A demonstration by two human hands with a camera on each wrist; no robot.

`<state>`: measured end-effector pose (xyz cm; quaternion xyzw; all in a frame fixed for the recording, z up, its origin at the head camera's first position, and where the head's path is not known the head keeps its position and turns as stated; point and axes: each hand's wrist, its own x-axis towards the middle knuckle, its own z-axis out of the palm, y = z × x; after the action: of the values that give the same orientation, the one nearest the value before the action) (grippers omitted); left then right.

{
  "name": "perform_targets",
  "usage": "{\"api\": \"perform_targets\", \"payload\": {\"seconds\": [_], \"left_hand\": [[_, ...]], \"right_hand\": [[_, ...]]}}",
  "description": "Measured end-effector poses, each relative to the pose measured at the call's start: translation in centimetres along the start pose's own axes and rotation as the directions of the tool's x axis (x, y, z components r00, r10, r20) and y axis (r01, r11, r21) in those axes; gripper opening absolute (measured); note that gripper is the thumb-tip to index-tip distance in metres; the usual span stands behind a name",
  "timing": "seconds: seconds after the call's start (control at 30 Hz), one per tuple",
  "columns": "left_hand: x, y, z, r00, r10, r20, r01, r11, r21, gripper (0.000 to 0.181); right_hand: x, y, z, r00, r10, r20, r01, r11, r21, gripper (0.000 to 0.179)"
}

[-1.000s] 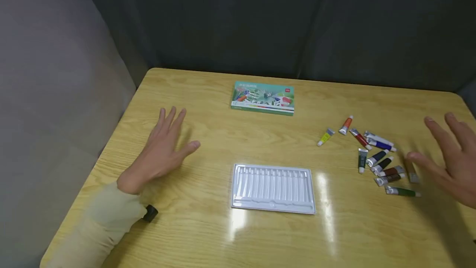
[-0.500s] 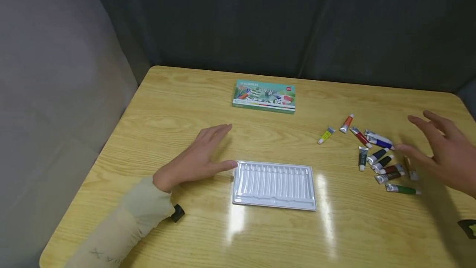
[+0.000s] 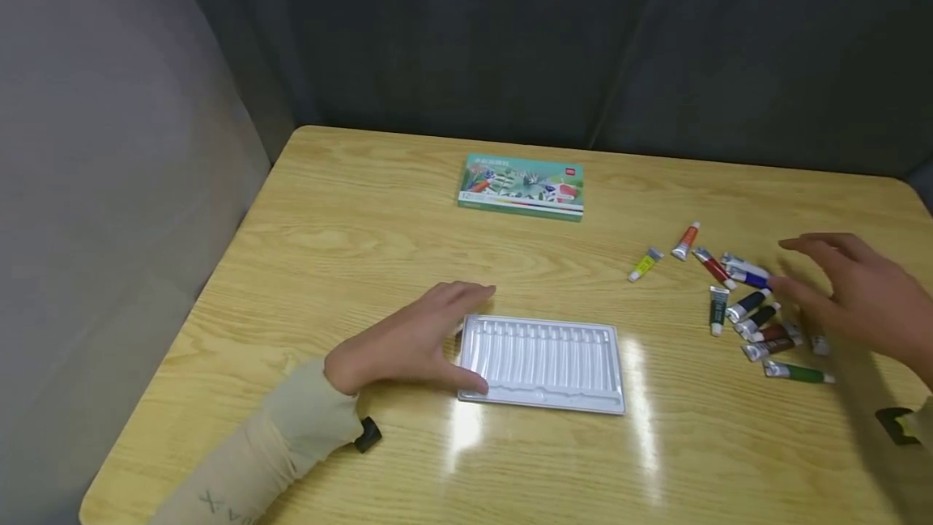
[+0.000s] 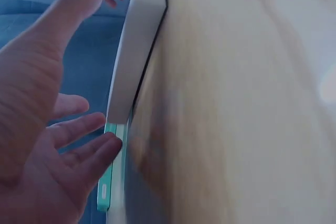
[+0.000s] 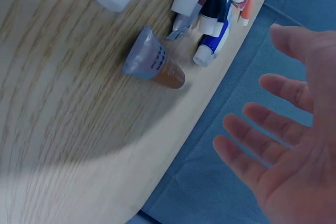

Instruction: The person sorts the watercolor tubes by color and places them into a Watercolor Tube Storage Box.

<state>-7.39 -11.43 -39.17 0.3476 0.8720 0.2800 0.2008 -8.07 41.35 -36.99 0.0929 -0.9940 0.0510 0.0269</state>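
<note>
A white plastic tray (image 3: 554, 359) with narrow slots lies at the middle front of the table. My left hand (image 3: 419, 339) is at its left end, fingers extended, with the thumb over the front left corner and the fingertips near the back left corner. Over the right edge of a scattered group of paint tubes hovers my right hand (image 3: 867, 290), its fingers spread and nothing between them. A brown-orange paint tube (image 5: 155, 61) lies below that hand. Close by are a blue tube (image 3: 751, 279), a green tube (image 3: 799, 372) and several dark ones.
Towards the back of the wooden table (image 3: 350, 209) lies a green illustrated paint box (image 3: 521, 187). A yellow tube (image 3: 645, 265), an orange tube (image 3: 686, 241) and a red tube (image 3: 713, 267) lie between the box and the other tubes. A dark curtain (image 3: 452, 39) hangs behind.
My left hand has moved right, from the bare table to the tray's left end. My right hand has shifted a little left over the tubes. Tray, box and tubes stay put.
</note>
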Motion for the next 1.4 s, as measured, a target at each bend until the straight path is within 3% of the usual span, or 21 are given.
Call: {"api": "perform_targets", "payload": {"seconds": [0.2, 0.43, 0.63, 1.0, 1.4], "left_hand": [[0.1, 0.3, 0.5, 0.995, 0.076, 0.061, -0.076, 0.997, -0.008, 0.136], [0.6, 0.2, 0.5, 0.992, 0.094, 0.082, -0.095, 0.995, 0.019, 0.125], [0.8, 0.1, 0.6, 0.993, 0.082, 0.09, -0.081, 0.997, -0.009, 0.12], [1.1, -0.4, 1.3, 0.993, 0.11, 0.048, -0.106, 0.992, -0.072, 0.116], [1.5, -0.7, 1.6, 0.991, 0.112, 0.068, -0.104, 0.989, -0.102, 0.116]], "right_hand": [[1.2, -0.4, -0.4, 0.993, 0.05, 0.111, -0.046, 0.998, -0.037, 0.062], [1.9, -0.8, -0.3, 0.988, 0.046, 0.149, -0.043, 0.999, -0.021, 0.059], [2.8, -1.4, 0.3, 0.981, 0.02, 0.195, -0.023, 1.0, 0.009, 0.051], [3.5, -1.5, 1.3, 0.988, -0.084, 0.133, 0.082, 0.996, 0.023, 0.027], [4.1, -1.1, 2.1, 0.989, -0.025, 0.148, 0.029, 0.999, -0.024, 0.026]]}}
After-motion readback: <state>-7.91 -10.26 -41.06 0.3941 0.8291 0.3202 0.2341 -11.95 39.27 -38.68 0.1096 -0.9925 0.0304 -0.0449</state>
